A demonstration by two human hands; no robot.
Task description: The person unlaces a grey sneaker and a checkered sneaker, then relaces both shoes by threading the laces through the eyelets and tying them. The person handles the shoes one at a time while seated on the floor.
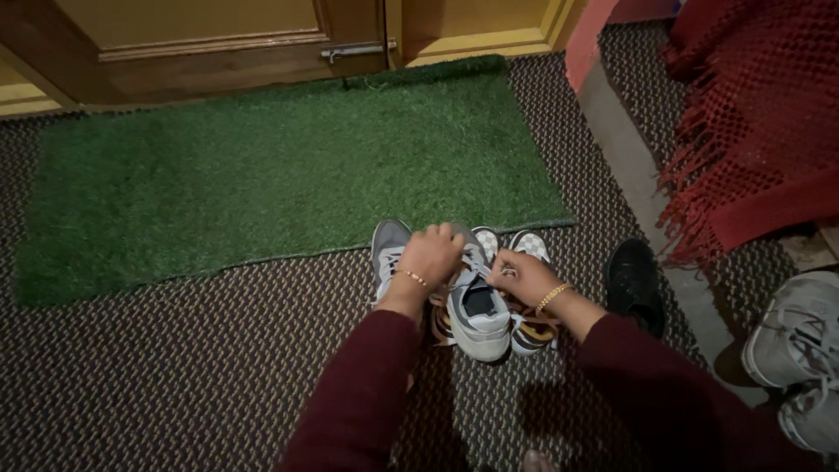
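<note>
A grey and white sneaker (479,316) stands on the patterned carpet in front of me, toe pointing away. My left hand (430,256) is closed over its laces near the tongue. My right hand (522,276) pinches a lace end at the shoe's right side. A second grey sneaker (386,248) lies just left of it, partly hidden by my left wrist. A checkered slip-on shoe (530,246) with a striped inner sole sits under my right hand. Both wrists wear thin bracelets, and my sleeves are maroon.
A green artificial-grass mat (262,175) lies beyond the shoes before a wooden door (218,44). A black shoe (634,280) sits to the right, a pair of white sneakers (800,350) at the far right, and a red fringed cloth (752,131) hangs above.
</note>
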